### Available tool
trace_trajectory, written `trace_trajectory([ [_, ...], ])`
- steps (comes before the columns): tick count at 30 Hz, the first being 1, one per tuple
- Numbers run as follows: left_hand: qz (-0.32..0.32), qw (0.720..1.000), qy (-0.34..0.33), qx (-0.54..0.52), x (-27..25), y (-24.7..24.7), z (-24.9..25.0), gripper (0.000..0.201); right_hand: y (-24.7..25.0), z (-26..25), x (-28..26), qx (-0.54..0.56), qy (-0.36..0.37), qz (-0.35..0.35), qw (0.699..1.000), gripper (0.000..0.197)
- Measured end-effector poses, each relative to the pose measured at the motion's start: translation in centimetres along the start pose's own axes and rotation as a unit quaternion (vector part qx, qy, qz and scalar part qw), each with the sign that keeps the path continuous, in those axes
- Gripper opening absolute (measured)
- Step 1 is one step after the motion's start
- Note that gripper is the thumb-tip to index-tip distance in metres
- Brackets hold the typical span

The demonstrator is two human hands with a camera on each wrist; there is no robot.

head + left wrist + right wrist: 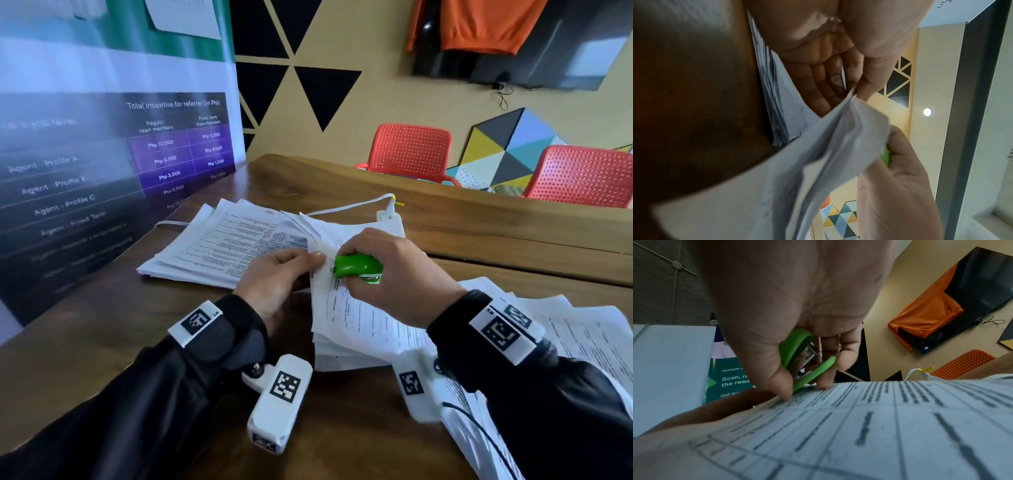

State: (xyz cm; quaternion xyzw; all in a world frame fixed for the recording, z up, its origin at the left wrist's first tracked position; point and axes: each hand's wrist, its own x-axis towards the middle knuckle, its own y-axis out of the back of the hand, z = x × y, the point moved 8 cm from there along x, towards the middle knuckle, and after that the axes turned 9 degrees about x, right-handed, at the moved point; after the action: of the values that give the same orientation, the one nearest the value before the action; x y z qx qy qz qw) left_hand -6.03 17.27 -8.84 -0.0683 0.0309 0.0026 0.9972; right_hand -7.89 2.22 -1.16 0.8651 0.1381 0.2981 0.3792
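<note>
My right hand (390, 274) grips the green stapler (358, 268); my left hand (277, 281) pinches the printed sheets (359, 318). Far-left banner (113, 164) reads "Total incentive for referrer (in Php)".

Head view is bright with even daylight, and my wrists cast soft shadows on the desk (85, 342). The banner (68, 154) at left is smeared and bowed by the lens. Window glare on the TV (582, 51). Left wrist view is dim and motion-blurred: my left grip (828, 48) has a shadowed palm, and the ceiling lamp (927, 112) is blown out. In the right wrist view the near printed sheets (859, 434) are out of focus, my right grip (797, 305) is soft, and the green stapler (795, 344) is fairly sharp.
</note>
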Motion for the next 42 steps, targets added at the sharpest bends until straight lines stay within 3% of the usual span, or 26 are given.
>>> trace_trajectory([
  [6, -0.003, 1.0, -0.021, 0.002, -0.5, -0.3, 0.6, 0.01, -0.3, -0.4, 0.0, 0.004, 0.007, -0.006, 1.0, 0.017],
  [10, -0.011, 0.999, -0.039, -0.008, -0.4, -0.3, 0.7, 0.007, -0.3, 0.7, -0.1, 0.081, -0.069, -0.016, 0.994, 0.018],
  [12, -0.014, 0.998, -0.055, 0.005, -0.4, -0.3, 1.0, 0.02, -0.2, 1.1, -0.2, 0.139, -0.098, -0.015, 0.985, 0.019],
  [16, -0.009, 0.997, -0.067, 0.04, -0.4, -0.2, 1.2, 0.008, -0.2, 1.2, -0.3, 0.175, -0.105, -0.018, 0.979, 0.018],
  [22, -0.017, 0.99, -0.107, 0.086, -0.8, -0.4, 2.1, 0.017, -0.2, 1.1, -0.4, 0.211, -0.129, -0.05, 0.968, 0.02],
  [27, 0.006, 0.983, -0.13, 0.128, -0.7, -0.2, 2.2, 0.01, -0.2, 1.2, -0.5, 0.14, -0.129, -0.068, 0.979, 0.016],
  [31, 0.042, 0.977, -0.139, 0.156, -0.7, 0.2, 2.3, 0.012, 0.1, 1.7, -0.6, 0.083, -0.146, -0.1, 0.981, 0.025],
  [33, 0.051, 0.975, -0.143, 0.159, -0.9, 0.2, 2.4, 0.012, 0.1, 1.6, -0.5, 0.08, -0.147, -0.086, 0.982, 0.023],
  [35, 0.049, 0.975, -0.145, 0.159, -1.1, 0.0, 2.5, 0.011, 0.1, 1.3, -0.4, 0.092, -0.148, -0.041, 0.984, 0.006],
  [39, 0.039, 0.969, -0.15, 0.191, -1.6, -0.7, 2.8, 0.012, 0.4, 0.8, -0.4, 0.057, -0.142, 0.04, 0.987, 0.037],
  [42, 0.044, 0.976, -0.13, 0.167, -1.5, -0.6, 2.3, 0.01, 0.1, 1.1, -0.4, 0.062, -0.154, 0.032, 0.986, 0.032],
])
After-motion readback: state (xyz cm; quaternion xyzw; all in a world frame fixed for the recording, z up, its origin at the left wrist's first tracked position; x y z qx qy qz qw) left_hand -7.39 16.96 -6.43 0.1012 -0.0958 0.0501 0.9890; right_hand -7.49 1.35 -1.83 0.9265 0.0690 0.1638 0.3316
